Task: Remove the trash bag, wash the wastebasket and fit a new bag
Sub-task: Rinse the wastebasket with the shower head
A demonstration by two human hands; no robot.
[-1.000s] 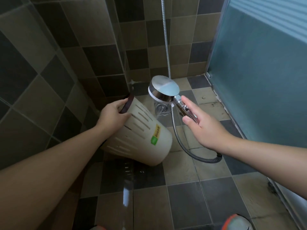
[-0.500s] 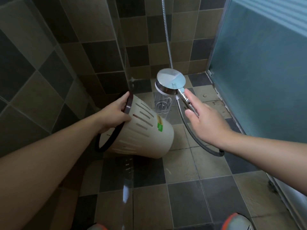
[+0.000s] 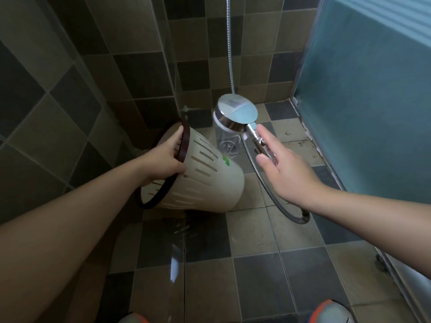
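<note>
Midway: wastebasket (image 3: 200,178) bagless, tilted on side above tiled floor (image 3: 256,271), wash in hand; new bag not fitted. Left hand (image 3: 163,159) grips dark rim; right hand (image 3: 286,169) holds shower head (image 3: 235,116) handle, fingers fairly straight along it. Versus earlier: basket mouth now rolled toward viewer, shower head higher.

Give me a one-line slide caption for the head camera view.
Left hand grips the tilted wastebasket by its dark rim while the right hand holds the shower head over the floor drain.

Brown-and-dark checkered tile walls (image 3: 130,43) and wet floor (image 3: 256,276), frosted teal glass door (image 3: 373,101).
</note>
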